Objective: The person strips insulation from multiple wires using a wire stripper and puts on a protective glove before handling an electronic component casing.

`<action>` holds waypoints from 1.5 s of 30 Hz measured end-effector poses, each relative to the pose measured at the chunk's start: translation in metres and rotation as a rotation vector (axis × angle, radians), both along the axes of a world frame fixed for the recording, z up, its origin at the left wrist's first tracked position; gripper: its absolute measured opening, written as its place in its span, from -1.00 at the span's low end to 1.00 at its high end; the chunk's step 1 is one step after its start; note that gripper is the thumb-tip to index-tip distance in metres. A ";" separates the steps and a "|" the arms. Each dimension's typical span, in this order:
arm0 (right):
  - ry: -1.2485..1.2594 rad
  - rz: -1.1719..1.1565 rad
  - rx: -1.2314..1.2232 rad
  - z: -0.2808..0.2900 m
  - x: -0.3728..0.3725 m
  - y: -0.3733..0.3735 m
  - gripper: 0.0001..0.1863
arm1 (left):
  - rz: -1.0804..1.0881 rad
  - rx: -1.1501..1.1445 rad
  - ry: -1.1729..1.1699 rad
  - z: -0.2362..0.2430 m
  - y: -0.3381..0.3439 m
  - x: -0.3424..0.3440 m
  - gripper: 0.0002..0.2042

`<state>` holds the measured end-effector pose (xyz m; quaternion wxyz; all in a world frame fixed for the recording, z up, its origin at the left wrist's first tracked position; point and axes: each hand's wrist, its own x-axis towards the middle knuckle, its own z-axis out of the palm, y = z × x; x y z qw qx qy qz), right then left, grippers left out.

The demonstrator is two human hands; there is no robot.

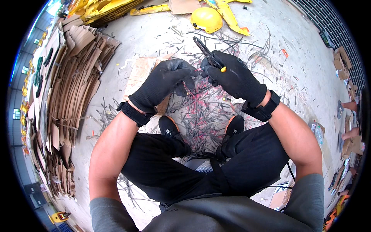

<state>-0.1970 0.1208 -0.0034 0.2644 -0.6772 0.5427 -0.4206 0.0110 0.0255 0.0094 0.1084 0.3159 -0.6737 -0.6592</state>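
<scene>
Both my hands wear black gloves and meet above the littered floor, between my knees and the yellow helmet. My right hand (232, 75) is closed around a slim black hand tool (206, 49) with a yellow end; its long part points up and to the left. I cannot make out its exact kind. My left hand (166, 81) has its fingertips pinched together close to the right fingers. A thin reddish wire (198, 70) shows in the small gap between the two hands. Where it ends inside the gloves is hidden.
Cut grey and reddish wire scraps (201, 112) cover the floor between my shoes. A yellow helmet (206, 19) lies ahead near yellow panels (100, 9). Stacked flattened cardboard (77, 73) stands at left. A cardboard sheet (138, 75) lies beyond my left hand. Cardboard boxes (341, 62) line the right.
</scene>
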 end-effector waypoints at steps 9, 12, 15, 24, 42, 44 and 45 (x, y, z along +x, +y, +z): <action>0.125 -0.077 -0.056 -0.001 -0.015 -0.005 -0.84 | -0.074 0.054 -0.050 -0.004 -0.005 0.004 -0.79; 0.122 -0.119 -0.011 0.003 -0.018 -0.005 -0.84 | -0.128 0.029 -0.069 -0.011 -0.008 0.007 -0.79; 0.066 -0.116 0.079 -0.001 -0.017 -0.005 -0.83 | -0.137 -0.026 -0.103 -0.009 -0.007 0.010 -0.78; 0.154 0.020 0.179 -0.018 -0.041 -0.005 -0.76 | 0.154 -0.084 -0.036 -0.015 -0.023 0.019 -0.79; -0.024 0.334 0.438 -0.008 -0.021 0.001 -0.76 | 0.084 0.091 0.241 -0.018 -0.012 -0.004 -0.81; -0.095 0.299 0.533 0.003 -0.015 0.004 -0.75 | 0.098 0.144 0.258 -0.023 -0.010 -0.007 -0.82; -0.112 0.319 0.490 0.005 -0.012 0.004 -0.75 | 0.104 0.172 0.266 -0.025 -0.009 -0.007 -0.82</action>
